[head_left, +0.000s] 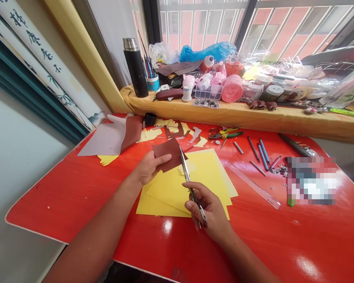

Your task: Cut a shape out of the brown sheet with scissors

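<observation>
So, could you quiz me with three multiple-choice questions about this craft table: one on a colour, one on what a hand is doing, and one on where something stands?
1. What colour is the sheet held in the left hand?
A. Bright blue
B. Dark reddish brown
C. White

2. How are the scissors placed?
A. Held in the right hand
B. Lying on the floor
C. Hanging from the window bars

3. Where does the black vacuum flask stand?
A. On the floor
B. In the left hand
C. On the yellow-covered window ledge

Answers:
1. B: the sheet shows a dark reddish brown.
2. A: the right hand's fingers are around the handles.
3. C: the flask stands upright on the ledge.
</observation>
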Tool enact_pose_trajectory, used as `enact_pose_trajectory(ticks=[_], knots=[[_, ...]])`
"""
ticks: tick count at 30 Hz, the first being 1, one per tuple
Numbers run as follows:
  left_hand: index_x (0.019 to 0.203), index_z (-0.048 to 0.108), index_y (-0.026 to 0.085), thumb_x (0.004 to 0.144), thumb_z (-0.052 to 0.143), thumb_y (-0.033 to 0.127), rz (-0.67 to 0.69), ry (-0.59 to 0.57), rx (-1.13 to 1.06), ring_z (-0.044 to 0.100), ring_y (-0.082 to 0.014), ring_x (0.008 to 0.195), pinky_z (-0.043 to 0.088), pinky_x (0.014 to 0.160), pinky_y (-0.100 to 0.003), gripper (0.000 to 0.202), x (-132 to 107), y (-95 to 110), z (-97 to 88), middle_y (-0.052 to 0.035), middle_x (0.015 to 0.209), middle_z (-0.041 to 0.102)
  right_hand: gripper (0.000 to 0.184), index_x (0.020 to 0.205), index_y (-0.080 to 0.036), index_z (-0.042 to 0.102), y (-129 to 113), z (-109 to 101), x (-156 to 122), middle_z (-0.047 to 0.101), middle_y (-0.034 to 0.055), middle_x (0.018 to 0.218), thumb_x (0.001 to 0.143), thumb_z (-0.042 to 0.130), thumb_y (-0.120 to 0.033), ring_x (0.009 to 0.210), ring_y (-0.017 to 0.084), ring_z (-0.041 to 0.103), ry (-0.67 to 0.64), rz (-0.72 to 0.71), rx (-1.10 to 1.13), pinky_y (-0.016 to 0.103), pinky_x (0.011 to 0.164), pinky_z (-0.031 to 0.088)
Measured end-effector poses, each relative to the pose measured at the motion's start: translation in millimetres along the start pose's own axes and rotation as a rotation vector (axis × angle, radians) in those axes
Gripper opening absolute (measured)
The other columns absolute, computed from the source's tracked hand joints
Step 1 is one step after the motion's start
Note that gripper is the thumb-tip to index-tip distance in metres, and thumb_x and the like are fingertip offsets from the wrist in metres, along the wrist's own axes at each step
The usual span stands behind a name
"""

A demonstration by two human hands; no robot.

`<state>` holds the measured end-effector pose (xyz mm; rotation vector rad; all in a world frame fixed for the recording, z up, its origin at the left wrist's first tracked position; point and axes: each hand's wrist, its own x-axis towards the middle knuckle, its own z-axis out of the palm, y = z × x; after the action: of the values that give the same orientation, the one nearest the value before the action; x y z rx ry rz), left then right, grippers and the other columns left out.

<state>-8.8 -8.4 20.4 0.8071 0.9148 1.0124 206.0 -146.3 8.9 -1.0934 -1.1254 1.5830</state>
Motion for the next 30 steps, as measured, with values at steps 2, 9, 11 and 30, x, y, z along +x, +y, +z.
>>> enact_pose_trajectory(ticks=[2,9,11,30], knots=[[0.115,0.086,0.018,0.066,0.108,0.034,0.015,-0.004,0.025,0.081,-0.0346,0.122,0.064,0.108,-0.044,0.056,2.3,-1.2,-2.4,-0.0143,0.129,0.086,0.057,0.133,-0.023,0.072,0.3,-1.1,0.7,0.048,-0.0112,0.068,0.094,0.086,-0.062,0.036,0.008,0.049,0.012,-0.003,0.002,0.023,0.040,0.031],[0.107,0.083,0.019,0.076,0.101,0.042,0.170,0.075,0.048,0.079,-0.0221,0.080,0.058,0.067,-0.031,0.043,8.9,-6.1,-5.5,-0.0099,0.103,0.087,0.059,0.133,-0.023,0.074,-4.8,1.4,-1.3,0.050,-0.0111,0.066,0.093,0.088,-0.063,0.036,0.009,0.048,-0.025,0.032,0.005,0.023,0.040,0.034],[0.102,0.081,0.019,0.074,0.101,0.043,0.194,0.119,0.071,0.069,-0.0157,0.066,0.049,0.057,-0.027,0.042,8.7,-6.3,-4.8,-0.0060,0.091,0.084,0.059,0.133,-0.023,0.074,-6.1,2.2,-1.9,0.051,-0.0109,0.066,0.093,0.088,-0.063,0.037,0.009,0.048,-0.035,0.037,0.003,0.024,0.040,0.035],[0.106,0.079,0.021,0.076,0.099,0.045,0.258,0.131,0.136,0.060,-0.0128,0.064,0.043,0.057,-0.026,0.043,4.2,-5.0,-0.4,-0.0037,0.089,0.081,0.061,0.135,-0.023,0.073,-4.4,1.4,-2.9,0.052,-0.0098,0.070,0.094,0.086,-0.066,0.038,0.009,0.049,-0.045,0.016,-0.008,0.025,0.041,0.036]])
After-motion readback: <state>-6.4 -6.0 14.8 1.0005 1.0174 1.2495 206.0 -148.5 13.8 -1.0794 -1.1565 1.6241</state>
